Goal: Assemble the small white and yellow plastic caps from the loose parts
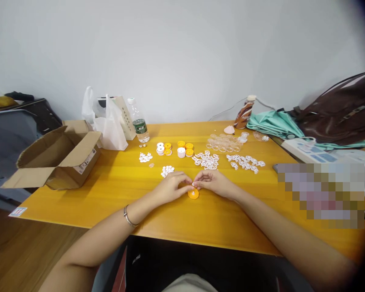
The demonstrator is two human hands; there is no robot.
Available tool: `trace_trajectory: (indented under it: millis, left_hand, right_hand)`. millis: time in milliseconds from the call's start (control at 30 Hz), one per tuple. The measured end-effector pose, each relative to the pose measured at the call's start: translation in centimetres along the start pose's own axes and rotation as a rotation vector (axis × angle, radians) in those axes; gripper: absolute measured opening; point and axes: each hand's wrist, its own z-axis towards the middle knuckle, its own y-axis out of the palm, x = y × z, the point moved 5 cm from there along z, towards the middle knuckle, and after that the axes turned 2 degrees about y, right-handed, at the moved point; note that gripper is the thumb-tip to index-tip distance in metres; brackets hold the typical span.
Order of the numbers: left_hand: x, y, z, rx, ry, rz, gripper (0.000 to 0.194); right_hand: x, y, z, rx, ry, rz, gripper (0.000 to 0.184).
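My left hand [174, 187] and my right hand [215, 183] meet fingertip to fingertip over the table. Right thumb and forefinger are pinched on a small white piece, too small to name. The left fingers are bent toward the thumb at the same spot, and what they hold is hidden. Just beneath lies a round orange plastic disc [194, 195] with a pale centre, close to the left thumb. Past the hands are small white round pieces [167, 170], white openwork plastic pieces [207, 161] and clear rings [223, 143].
Stacked orange and white spools [181, 152] stand further back. A water bottle [140, 125], white plastic bag [112, 127] and open cardboard box [74, 156] are on the left. On the right are a brown drink bottle [245, 113], green cloth [273, 123] and power strip [310, 151].
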Motion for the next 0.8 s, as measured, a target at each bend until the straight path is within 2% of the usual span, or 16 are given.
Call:
trace_trajectory:
  millis: [133, 233, 333, 433, 533, 600, 800]
  left_hand:
    - [0.2, 0.1, 0.1, 0.056, 0.034, 0.043, 0.017]
    - [-0.3, -0.5, 0.1, 0.084, 0.057, 0.131, 0.014]
    - [-1.8, -2.5, 0.1, 0.118, 0.021, 0.322, 0.014]
    - [-4.1, -5.0, -0.1, 0.083, -0.042, 0.523, 0.015]
    - [-5.9, -6.5, -0.4, 0.003, -0.094, 0.609, 0.015]
    - [-6.5, -6.6, -0.5, -0.035, -0.108, 0.606, 0.013]
    - [-5.9, -4.9, -0.1, -0.123, -0.066, 0.595, 0.012]
  right_hand:
    - [-0.2, 0.5, 0.0, -0.03, -0.017, 0.017, 0.032]
    - [-0.6, 0.3, -0.2, -0.012, -0.061, -0.089, 0.034]
    - [-1.3, -0.2, -0.7, 0.013, -0.152, -0.318, 0.04]
    - [-1.6, 0.2, -1.4, -0.088, -0.232, -0.512, 0.049]
    - [-1.7, 0.7, -2.0, -0.169, -0.276, -0.594, 0.046]
    - [-1.8, 0.8, -2.1, -0.181, -0.292, -0.615, 0.039]
    - [-1.8, 1.0, -1.7, -0.186, -0.324, -0.617, 0.024]
